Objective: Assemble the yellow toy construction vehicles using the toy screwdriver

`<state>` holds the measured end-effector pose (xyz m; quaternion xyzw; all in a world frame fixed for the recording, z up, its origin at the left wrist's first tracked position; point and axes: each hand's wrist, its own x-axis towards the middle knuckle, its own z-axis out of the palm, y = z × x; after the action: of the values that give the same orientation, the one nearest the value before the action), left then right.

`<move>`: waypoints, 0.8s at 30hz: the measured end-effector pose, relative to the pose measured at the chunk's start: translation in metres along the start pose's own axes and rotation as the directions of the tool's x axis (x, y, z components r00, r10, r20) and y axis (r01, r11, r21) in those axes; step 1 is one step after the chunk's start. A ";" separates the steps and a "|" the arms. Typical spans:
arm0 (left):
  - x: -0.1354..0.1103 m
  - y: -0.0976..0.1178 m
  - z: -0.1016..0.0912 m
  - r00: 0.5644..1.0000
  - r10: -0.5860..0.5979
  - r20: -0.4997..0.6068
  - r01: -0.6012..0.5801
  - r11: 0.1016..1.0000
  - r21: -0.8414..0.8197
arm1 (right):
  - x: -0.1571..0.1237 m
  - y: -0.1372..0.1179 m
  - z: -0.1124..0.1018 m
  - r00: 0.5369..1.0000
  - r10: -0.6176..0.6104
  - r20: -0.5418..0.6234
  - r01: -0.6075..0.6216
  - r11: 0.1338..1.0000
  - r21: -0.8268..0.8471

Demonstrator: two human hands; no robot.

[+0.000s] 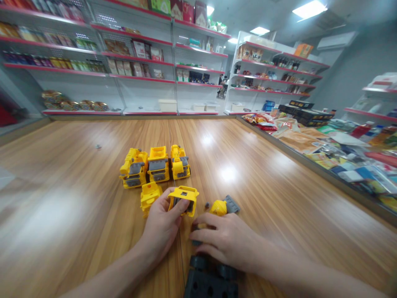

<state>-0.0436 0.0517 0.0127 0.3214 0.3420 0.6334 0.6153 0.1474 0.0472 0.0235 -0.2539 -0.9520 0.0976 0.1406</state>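
Observation:
My left hand [161, 225] is closed on a yellow toy truck cab [183, 199], held just above the wooden table [93, 198]. My right hand [223, 242] lies over a small part near the table's front, fingers curled round it; what it grips is mostly hidden. Just beyond the right hand lies a yellow mixer drum with a grey end [223, 205]. A yellow toy piece [149, 196] sits left of the cab. Three yellow toy construction trucks [155, 165] stand in a row further back. A black toy chassis [211, 279] lies at the near edge.
A tiny dark part [207, 205] lies by the drum, another small bit [98, 146] far left. Snack packets and boxes [325, 145] fill a display to the right of the table. Shop shelves with red edges [139, 62] line the back wall.

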 end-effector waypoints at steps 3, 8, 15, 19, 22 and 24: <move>-0.001 0.002 0.001 1.000 -0.010 0.022 0.009 0.999 0.035 | 0.000 0.000 -0.001 1.000 0.011 -0.002 -0.011 1.000 0.013; -0.003 0.001 -0.003 0.998 0.007 0.065 -0.018 0.986 0.167 | 0.001 0.000 -0.005 0.997 0.081 0.010 -0.081 0.996 0.045; 0.000 -0.005 -0.010 0.995 0.046 0.087 -0.066 0.969 0.239 | 0.001 0.003 -0.004 0.995 0.091 -0.040 -0.087 0.992 0.090; 0.001 -0.004 -0.007 0.996 0.050 0.071 -0.066 0.970 0.235 | 0.000 0.007 -0.002 0.994 0.067 -0.087 -0.062 0.996 0.061; 0.001 -0.003 -0.006 0.996 0.042 0.073 -0.058 0.970 0.238 | -0.001 0.010 -0.001 0.989 0.065 -0.136 -0.060 0.997 0.039; 0.000 -0.002 -0.006 0.996 0.035 0.076 -0.053 0.969 0.241 | -0.001 0.012 0.000 0.982 0.084 -0.171 -0.078 0.996 0.038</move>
<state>-0.0477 0.0511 0.0072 0.4241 0.3877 0.5885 0.5688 0.1539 0.0570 0.0200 -0.2977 -0.9235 0.0956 0.2221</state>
